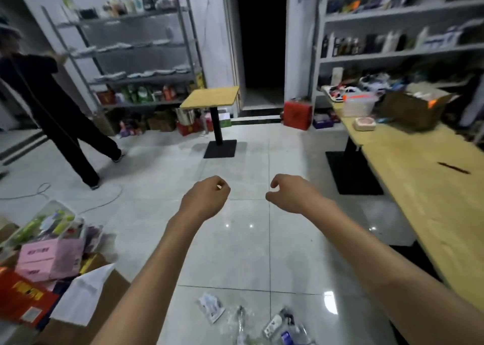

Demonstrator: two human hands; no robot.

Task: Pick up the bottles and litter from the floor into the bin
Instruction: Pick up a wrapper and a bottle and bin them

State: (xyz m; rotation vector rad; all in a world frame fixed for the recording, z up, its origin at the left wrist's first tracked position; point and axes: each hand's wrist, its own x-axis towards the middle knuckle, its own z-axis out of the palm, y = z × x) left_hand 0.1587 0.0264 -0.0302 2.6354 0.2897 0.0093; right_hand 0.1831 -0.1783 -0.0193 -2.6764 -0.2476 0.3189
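Note:
Litter lies on the grey tiled floor at the bottom of the view: a crumpled white wrapper [211, 307], a clear plastic bottle [280, 327] with a blue label, and clear plastic film [237, 323] beside it. Both my arms reach forward above the floor. My left hand [207, 196] hangs with loosely curled fingers and holds nothing. My right hand [289, 192] is the same, thumb and fingers loosely bent, holding nothing. Both hands are well beyond the litter and above it. No bin is clearly visible.
A cardboard box [86, 316] stacked with pink and red packages stands at the lower left. A long wooden table [429, 187] runs along the right. A small pedestal table [212, 98] stands ahead. A person in black [52, 108] walks at left near shelves. A cable [78, 208] lies on the floor.

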